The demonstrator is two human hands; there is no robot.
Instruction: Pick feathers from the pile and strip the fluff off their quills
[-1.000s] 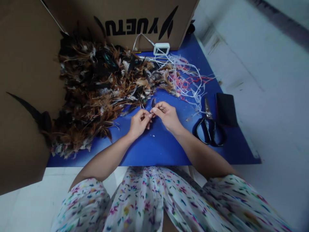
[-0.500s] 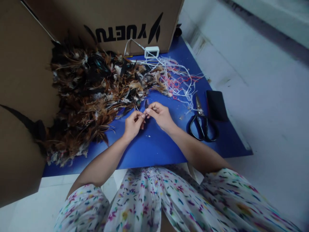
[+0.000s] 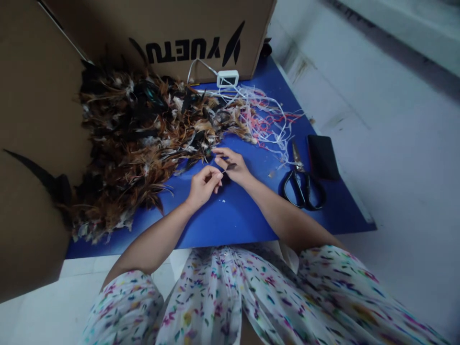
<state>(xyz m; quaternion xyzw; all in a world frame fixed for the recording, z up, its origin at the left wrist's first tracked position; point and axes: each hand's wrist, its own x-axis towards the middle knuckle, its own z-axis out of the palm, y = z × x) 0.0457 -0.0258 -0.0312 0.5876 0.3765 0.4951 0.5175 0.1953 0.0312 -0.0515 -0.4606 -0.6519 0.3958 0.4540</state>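
My left hand [image 3: 204, 186] is closed in a pinch on a small dark feather [image 3: 231, 167], holding it by its thin quill. The feather's dark end points right and lies across the view of my right hand [image 3: 237, 168]. That hand is open, its fingers apart and stretched toward the near edge of a big heap of feathers [image 3: 125, 160]. The heap mixes brown, black and whitish feathers and spreads over the left and back of the blue table [image 3: 237, 215]. Whether the right fingertips touch the heap I cannot tell.
Black-handled scissors [image 3: 304, 191] lie to the right, beside a dark phone-like slab [image 3: 322, 157]. Behind are tangled white and red strings [image 3: 266, 117] and a small white device [image 3: 227, 78]. Cardboard boxes [image 3: 201, 21] stand at the back and left; a wall [image 3: 406, 143] borders the right.
My hands, which were together at the fingertips, have parted. The right hand has let go and opened; the left keeps the feather, now swung to point right.
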